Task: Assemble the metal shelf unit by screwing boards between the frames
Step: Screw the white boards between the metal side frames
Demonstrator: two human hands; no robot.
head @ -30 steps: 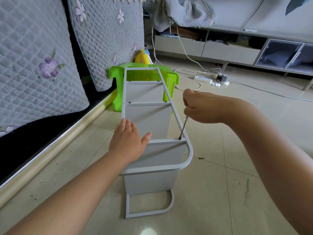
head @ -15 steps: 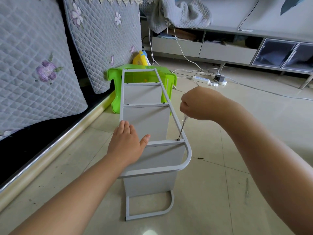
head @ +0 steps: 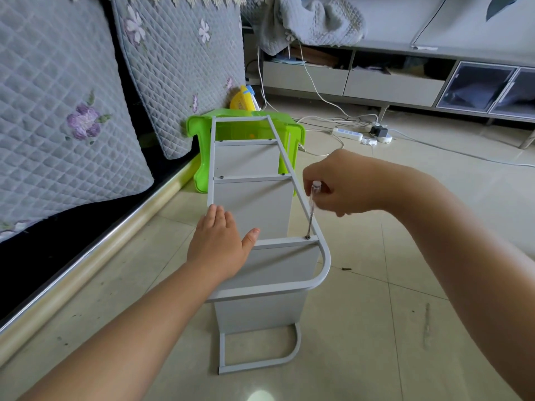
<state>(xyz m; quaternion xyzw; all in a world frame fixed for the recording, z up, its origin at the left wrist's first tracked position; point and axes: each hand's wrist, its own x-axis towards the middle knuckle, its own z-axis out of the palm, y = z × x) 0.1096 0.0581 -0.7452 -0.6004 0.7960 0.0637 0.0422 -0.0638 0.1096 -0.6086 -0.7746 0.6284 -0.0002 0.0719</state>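
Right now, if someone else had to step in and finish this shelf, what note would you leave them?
Left hand rests flat on the upper frame, steadying the shelf.
Right hand grips the screwdriver, tip on the screw at the nearest crossbar's right end.
Boards stand between both frames; farther crossbars show screws.
Left: finish this screw. One loose screw lies on the floor.

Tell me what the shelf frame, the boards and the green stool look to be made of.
Shelf frame: likely painted metal tube, matte pale grey, with a smooth bent corner.
Boards: flat matte grey panels; sheet metal or laminate, unclear.
Green stool: moulded plastic, glossy, slightly translucent where light passes through.
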